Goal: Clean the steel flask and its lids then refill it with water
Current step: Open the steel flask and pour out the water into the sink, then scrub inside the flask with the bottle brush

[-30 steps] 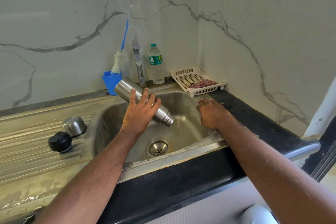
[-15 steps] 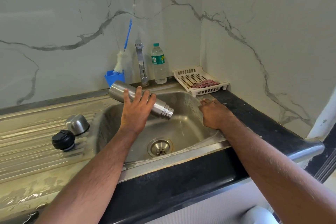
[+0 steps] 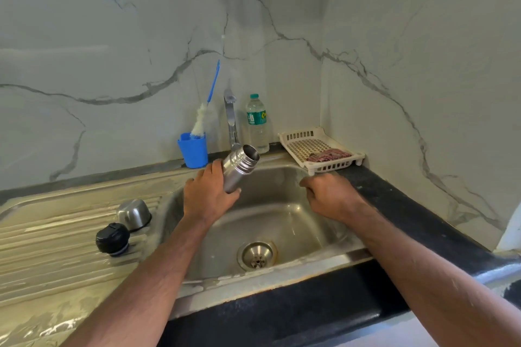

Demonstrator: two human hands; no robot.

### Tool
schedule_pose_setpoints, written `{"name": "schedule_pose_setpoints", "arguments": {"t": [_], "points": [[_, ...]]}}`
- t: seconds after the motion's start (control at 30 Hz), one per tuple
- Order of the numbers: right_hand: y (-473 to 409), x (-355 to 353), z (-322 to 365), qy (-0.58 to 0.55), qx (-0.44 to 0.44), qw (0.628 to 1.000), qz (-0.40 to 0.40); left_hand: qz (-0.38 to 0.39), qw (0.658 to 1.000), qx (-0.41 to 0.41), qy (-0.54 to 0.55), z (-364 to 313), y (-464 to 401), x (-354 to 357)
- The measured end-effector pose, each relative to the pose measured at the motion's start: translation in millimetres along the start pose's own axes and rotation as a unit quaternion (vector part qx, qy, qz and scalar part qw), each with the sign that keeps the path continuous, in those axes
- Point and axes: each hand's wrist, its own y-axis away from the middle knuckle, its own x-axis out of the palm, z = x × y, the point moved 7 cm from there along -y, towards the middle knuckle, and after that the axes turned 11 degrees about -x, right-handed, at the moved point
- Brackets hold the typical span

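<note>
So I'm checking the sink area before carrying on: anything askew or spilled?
Nothing spilled. The flask is tilted in the left hand, mouth open; its lids sit off it on the drainboard, as cleaning would need.

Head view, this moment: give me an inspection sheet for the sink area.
Surface: steel sink with ridged drainboard, wet streaks.
Job's things: steel flask open, mouth tilted up toward tap; steel cap and black lid on drainboard.
Clutter: blue cup holding brush; water bottle; white tray with cloth.
Grippers: left hand grips flask; right hand rests on sink rim.
Cables: nothing seen.
Surroundings: marble walls.
</note>
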Motion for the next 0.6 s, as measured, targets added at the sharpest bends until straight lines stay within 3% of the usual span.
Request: {"name": "schedule_pose_setpoints", "arguments": {"t": [0.23,0.6], "points": [[-45,-45,46,-0.03,-0.052,0.996,-0.069,-0.023,0.996,-0.059,0.06,28,-40,-61],[-150,-138,109,0.062,-0.158,0.962,-0.215,-0.082,0.993,-0.008,-0.085,96,-118,-133]]}}
